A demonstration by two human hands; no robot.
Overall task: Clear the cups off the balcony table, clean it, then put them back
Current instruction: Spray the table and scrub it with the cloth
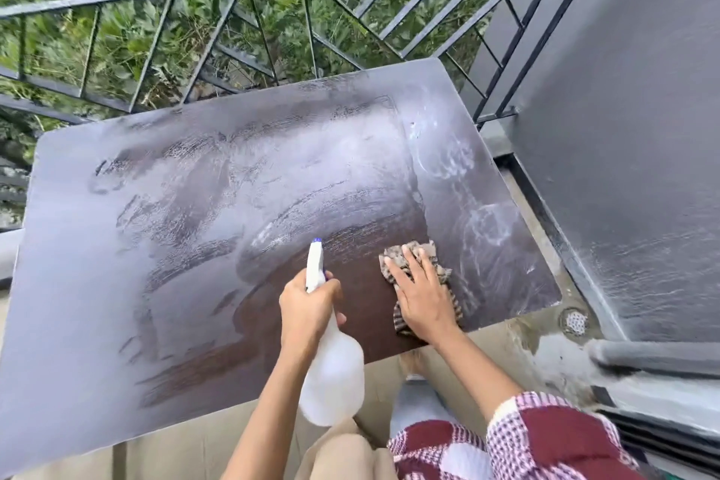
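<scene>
Fingers (413, 265) spread on cloth (428, 257), cloth partly hidden, spray bottle (331, 374) neck gripped

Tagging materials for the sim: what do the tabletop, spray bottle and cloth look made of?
Tabletop: looks like dark brown wood or wood-look laminate, smooth; grain lines show where wet, hazy streaks elsewhere.
Spray bottle: translucent white plastic, white nozzle with blue tip.
Cloth: soft woven fabric, brown-and-cream check, crumpled flat under the right hand.
</scene>
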